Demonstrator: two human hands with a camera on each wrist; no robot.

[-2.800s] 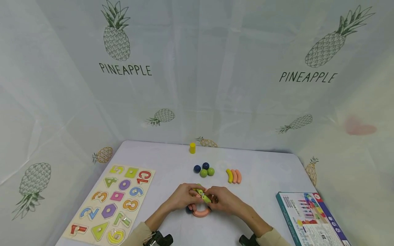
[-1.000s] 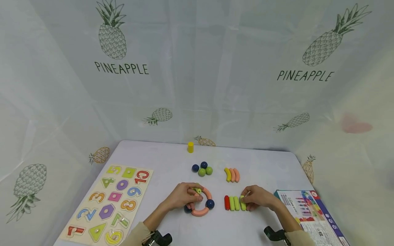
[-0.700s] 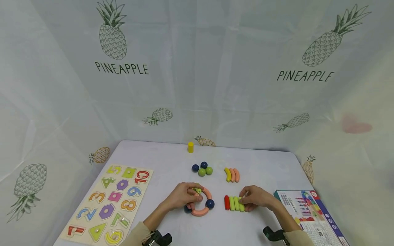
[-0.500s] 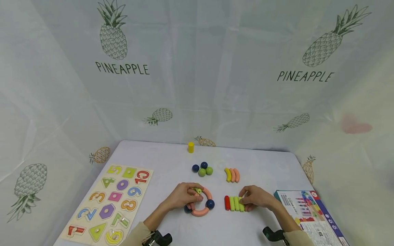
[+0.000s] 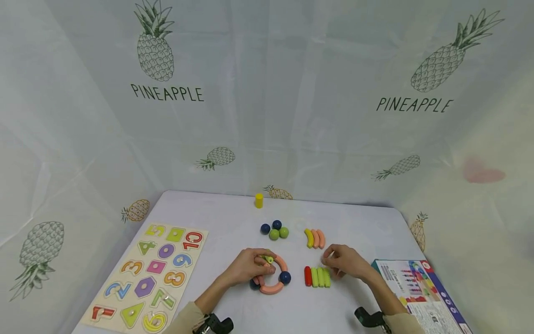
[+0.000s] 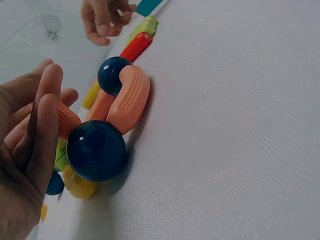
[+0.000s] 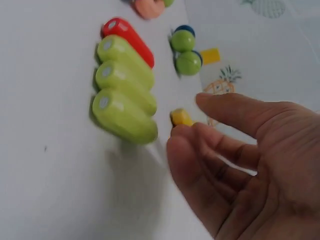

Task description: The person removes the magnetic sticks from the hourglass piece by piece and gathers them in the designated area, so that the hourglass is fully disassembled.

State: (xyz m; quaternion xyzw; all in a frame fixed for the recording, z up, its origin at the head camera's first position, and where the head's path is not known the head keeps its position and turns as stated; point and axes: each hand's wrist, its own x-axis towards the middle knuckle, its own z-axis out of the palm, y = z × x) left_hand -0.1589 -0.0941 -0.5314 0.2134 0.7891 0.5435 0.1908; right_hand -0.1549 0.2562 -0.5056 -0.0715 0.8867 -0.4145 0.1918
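My left hand [image 5: 250,268] stays at the left side of a ring of orange curved pieces [image 5: 272,288] and dark blue balls [image 5: 285,277]. Its thumb and index finger pinch a small green stick [image 5: 268,258], mostly covered by the fingers. In the left wrist view a blue ball [image 6: 96,150] and a ridged orange curved piece [image 6: 131,97] sit beside the fingers. My right hand [image 5: 345,260] hovers with relaxed fingers and holds nothing. Just left of it lie a red stick [image 5: 308,276] and three green sticks [image 5: 321,277], side by side; silvery ends show in the right wrist view.
Farther back are blue balls [image 5: 265,228], green balls [image 5: 274,234], a yellow curved piece [image 5: 309,238] with two orange ones [image 5: 319,239], and a yellow cylinder [image 5: 259,201]. A number puzzle board [image 5: 152,273] lies left; a printed box [image 5: 419,292] lies right.
Both hands were together at the ring earlier. My right hand moved right, slid a green stick against the row, let go and lifted away. My left hand stayed at the ring.
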